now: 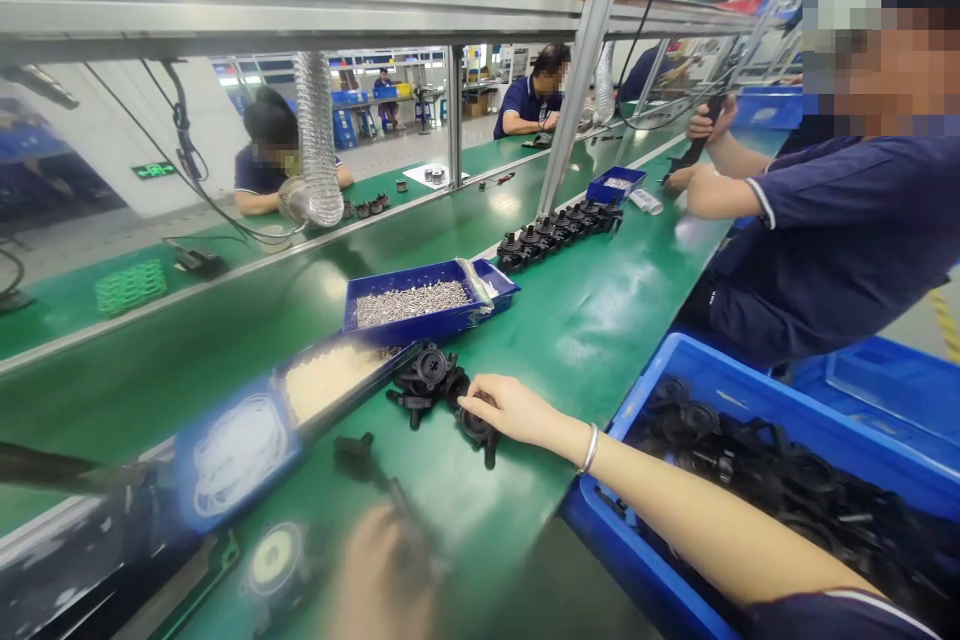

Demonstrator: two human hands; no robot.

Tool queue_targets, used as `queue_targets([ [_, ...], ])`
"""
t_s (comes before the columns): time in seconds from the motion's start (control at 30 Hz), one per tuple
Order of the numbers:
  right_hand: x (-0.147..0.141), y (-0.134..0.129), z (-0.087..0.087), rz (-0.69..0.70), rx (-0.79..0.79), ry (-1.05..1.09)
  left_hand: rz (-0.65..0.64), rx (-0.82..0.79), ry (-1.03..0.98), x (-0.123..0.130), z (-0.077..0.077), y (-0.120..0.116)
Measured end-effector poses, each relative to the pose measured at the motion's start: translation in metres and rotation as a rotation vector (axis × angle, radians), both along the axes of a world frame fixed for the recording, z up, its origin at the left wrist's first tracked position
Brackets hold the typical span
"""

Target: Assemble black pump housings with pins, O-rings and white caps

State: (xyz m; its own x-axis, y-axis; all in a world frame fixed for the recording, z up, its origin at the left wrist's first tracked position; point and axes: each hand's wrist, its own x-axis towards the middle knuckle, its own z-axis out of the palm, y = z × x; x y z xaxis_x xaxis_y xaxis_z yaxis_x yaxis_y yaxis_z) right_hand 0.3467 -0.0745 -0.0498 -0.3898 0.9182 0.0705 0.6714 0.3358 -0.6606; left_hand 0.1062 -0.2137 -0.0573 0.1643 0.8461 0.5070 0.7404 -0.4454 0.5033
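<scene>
My right hand (502, 405), fingers curled, grips a black round plastic housing (480, 428) on the green bench. Right beside it lies a small cluster of similar black housings (429, 370). My left hand (386, 570) is smeared by motion near the bench's front; a blurred dark piece (412, 525) is at its fingers, and whether it is held cannot be made out. Another black part (354, 457) lies just beyond that hand. Further left is a blurred round part with a pale centre (271, 558).
Blue trays hold metal screws (412, 303), cream-coloured pieces (330, 380) and white rings (240, 455). A row of black housings (559, 232) stands farther along. At right, a blue crate (675, 350) is full of black parts; a co-worker (847, 220) works beyond it. A metal post (581, 70) supports the shelf.
</scene>
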Motion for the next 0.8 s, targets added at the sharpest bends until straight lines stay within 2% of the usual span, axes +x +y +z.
queue_targets([
  [0.1, -0.004, 0.003, -0.006, 0.003, 0.001, 0.084, 0.077, -0.036, -0.012, 0.011, -0.007, 0.006],
  [0.23, 0.001, 0.001, -0.007, -0.004, 0.051, 0.151, 0.051, -0.056, -0.075, 0.024, -0.007, 0.010],
  [0.37, 0.008, -0.007, 0.006, -0.041, 0.210, 0.173, 0.026, -0.089, -0.095, 0.031, -0.002, 0.011],
  [0.43, 0.014, -0.001, 0.019, -0.092, 0.317, 0.185, 0.023, -0.087, -0.092, 0.033, -0.001, 0.011],
  [0.53, 0.030, 0.035, 0.040, -0.246, 0.469, 0.186, 0.005, -0.052, -0.075, 0.032, -0.005, 0.012],
  [0.67, 0.048, 0.106, 0.071, -0.366, 0.539, 0.091, 0.049, 0.025, -0.004, 0.021, -0.007, 0.014],
  [0.73, 0.045, 0.133, 0.086, -0.345, 0.552, 0.016, 0.073, 0.069, 0.036, 0.010, 0.002, 0.019],
  [0.8, 0.032, 0.149, 0.097, -0.243, 0.549, -0.075, 0.081, 0.107, 0.072, -0.001, 0.021, 0.031],
])
